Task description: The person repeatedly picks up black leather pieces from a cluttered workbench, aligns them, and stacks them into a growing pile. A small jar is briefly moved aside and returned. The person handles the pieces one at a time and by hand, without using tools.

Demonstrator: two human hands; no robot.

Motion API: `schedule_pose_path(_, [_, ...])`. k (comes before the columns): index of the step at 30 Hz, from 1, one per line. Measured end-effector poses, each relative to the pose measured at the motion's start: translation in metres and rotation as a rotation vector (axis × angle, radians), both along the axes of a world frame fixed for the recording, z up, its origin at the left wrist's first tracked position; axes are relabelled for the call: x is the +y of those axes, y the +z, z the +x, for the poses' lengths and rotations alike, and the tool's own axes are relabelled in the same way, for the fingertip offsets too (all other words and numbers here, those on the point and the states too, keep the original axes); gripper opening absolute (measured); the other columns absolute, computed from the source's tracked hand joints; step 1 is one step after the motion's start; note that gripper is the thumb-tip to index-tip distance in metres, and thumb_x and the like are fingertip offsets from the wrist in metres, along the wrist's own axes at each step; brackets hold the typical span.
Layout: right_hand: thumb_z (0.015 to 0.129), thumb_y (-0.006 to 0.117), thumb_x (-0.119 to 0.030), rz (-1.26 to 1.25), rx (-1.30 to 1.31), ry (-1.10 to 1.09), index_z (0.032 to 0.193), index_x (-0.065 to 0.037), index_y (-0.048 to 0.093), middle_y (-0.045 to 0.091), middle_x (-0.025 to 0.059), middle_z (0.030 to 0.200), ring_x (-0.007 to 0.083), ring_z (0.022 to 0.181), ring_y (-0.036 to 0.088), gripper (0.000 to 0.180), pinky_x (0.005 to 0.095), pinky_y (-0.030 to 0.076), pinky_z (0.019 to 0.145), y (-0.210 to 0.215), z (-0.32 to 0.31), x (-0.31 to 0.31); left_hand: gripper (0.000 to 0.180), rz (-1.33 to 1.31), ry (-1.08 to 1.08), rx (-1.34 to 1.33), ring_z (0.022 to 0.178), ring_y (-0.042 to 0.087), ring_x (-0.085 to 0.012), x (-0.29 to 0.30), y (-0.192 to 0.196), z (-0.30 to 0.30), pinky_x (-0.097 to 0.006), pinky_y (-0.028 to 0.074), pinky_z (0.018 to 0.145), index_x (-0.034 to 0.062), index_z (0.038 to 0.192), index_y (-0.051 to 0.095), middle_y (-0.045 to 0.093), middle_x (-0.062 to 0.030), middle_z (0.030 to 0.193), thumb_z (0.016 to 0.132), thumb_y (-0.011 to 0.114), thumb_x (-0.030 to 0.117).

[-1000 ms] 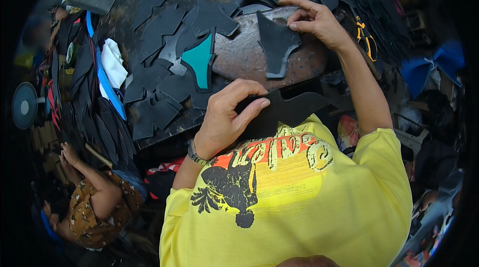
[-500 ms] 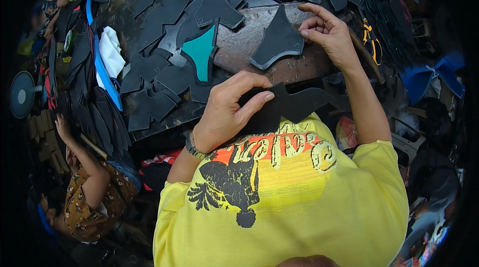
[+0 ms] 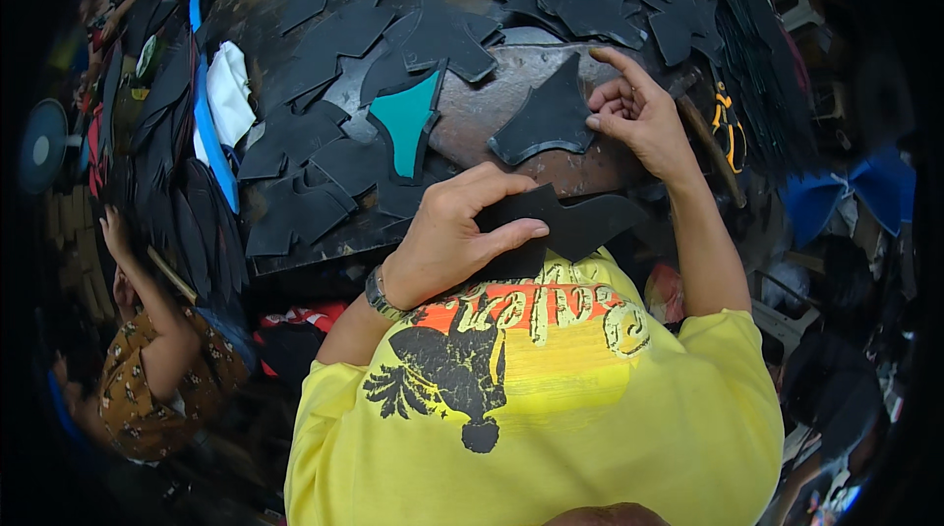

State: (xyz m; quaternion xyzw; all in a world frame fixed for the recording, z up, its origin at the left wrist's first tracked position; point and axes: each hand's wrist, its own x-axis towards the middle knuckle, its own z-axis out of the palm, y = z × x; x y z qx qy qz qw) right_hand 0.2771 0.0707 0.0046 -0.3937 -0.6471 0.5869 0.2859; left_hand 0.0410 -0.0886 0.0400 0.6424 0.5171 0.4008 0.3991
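Close to my chest, my left hand grips a black flat cut piece, its thumb on top; whether several pieces are stacked there I cannot tell. My right hand is at the right edge of another dark cut piece, narrow at its far end and broad at its near edge. The right thumb and curled fingers meet at that edge, while the index finger stays stretched past it. This piece is over a worn brown slab. Left of the slab lies a teal piece with a black border.
Many black cut pieces cover the dark table. Orange-handled scissors or pliers and a wooden handle lie at the right. A white cloth and blue strip are on the left, near another person's arm.
The whole view has shifted slightly. My right thumb has come down to the dark piece's edge, and that piece has turned a little. My left hand keeps its hold on the black piece.
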Motion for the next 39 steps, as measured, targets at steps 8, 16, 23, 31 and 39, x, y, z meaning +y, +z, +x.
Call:
schedule_pose_path(8, [0.076, 0.082, 0.001, 0.071, -0.065, -0.073, 0.152, -0.01, 0.048, 0.058, 0.0056, 0.11, 0.006, 0.077, 0.055, 0.085, 0.0198, 0.047, 0.07, 0.002, -0.01, -0.006, 0.028, 0.077, -0.013, -0.06, 0.076, 0.067, -0.0251, -0.001, -0.008, -0.001, -0.033, 0.051, 0.067, 0.0021, 0.106, 0.074, 0.068, -0.0105, 0.091, 0.086, 0.083, 0.02])
schedule_pose_path(16, [0.07, 0.082, 0.002, 0.254, -0.287, -0.026, 0.154, -0.017, 0.047, 0.059, 0.0047, 0.105, 0.0082, 0.075, 0.053, 0.093, 0.022, 0.047, 0.07, 0.007, -0.038, -0.004, 0.024, 0.082, 0.005, -0.06, 0.077, 0.065, -0.0202, -0.002, -0.009, -0.001, -0.031, 0.05, 0.068, 0.0004, 0.104, 0.074, 0.07, -0.0091, 0.089, 0.087, 0.082, 0.014])
schedule_pose_path(23, [0.073, 0.075, 0.005, 0.407, -0.192, 0.023, 0.151, -0.016, 0.049, 0.06, 0.0062, 0.105, 0.0176, 0.094, 0.056, 0.084, 0.031, 0.048, 0.092, -0.005, -0.054, -0.009, 0.025, 0.089, 0.039, -0.042, 0.075, 0.066, -0.0204, -0.007, -0.005, -0.007, -0.03, 0.05, 0.066, -0.001, 0.105, 0.073, 0.068, -0.0102, 0.088, 0.087, 0.082, 0.013])
schedule_pose_path(31, [0.073, 0.086, -0.018, 0.707, -0.409, 0.089, 0.151, -0.014, 0.048, 0.061, 0.0129, 0.136, 0.0338, 0.123, 0.055, 0.087, 0.0459, 0.041, 0.106, -0.003, -0.058, -0.014, 0.026, 0.065, 0.006, -0.07, 0.075, 0.065, -0.0202, -0.004, -0.008, -0.005, -0.03, 0.05, 0.067, -0.0012, 0.106, 0.072, 0.068, -0.0099, 0.088, 0.086, 0.082, 0.012])
schedule_pose_path(39, [0.075, 0.081, -0.011, 0.564, -0.315, 0.127, 0.153, -0.015, 0.046, 0.059, 0.0132, 0.141, 0.0315, 0.127, 0.055, 0.086, 0.0433, 0.04, 0.109, 0.001, -0.07, -0.016, 0.027, 0.049, 0.0, -0.058, 0.075, 0.064, -0.0217, -0.005, -0.005, -0.005, -0.032, 0.05, 0.068, 0.0022, 0.112, 0.073, 0.066, -0.0103, 0.088, 0.088, 0.08, 0.013])
